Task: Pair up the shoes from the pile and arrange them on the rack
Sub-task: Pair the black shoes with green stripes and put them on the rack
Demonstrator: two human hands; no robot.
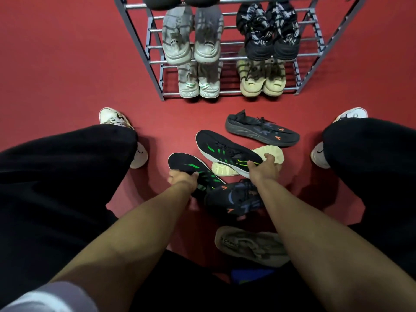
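The floor (67, 64) was red and matte, with soft shadows. A black trouser leg (56, 176) filled the left side, bent at the knee, and a second (371, 165) rose on the right. Each leg covered the middle of a worn white sneaker, so that only toe and heel showed: one on the left (112, 117), one on the right (353, 112), well apart. A white sleeve (45, 298) sat in the bottom left corner. A blue patch (249, 274) lay low between the legs, too hidden to identify.
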